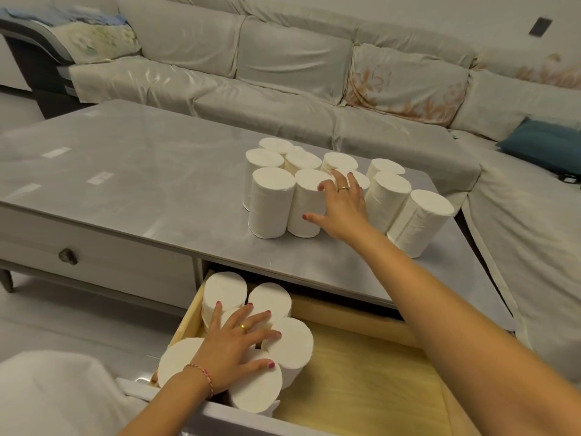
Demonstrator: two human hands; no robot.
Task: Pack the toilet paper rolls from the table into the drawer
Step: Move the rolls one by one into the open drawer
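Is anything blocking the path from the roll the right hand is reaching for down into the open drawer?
Nothing visible does. The right hand is at the front roll on the table, and the right half of the drawer is bare; packed rolls fill only its left side.

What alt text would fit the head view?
The right hand reaches a roll among upright rolls on the table. The left hand rests on rolls packed in the open drawer. A sofa stands behind.

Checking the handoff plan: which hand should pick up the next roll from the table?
The right hand: it already reaches the upright rolls on the table, fingers spread. The left hand lies on the rolls in the drawer.
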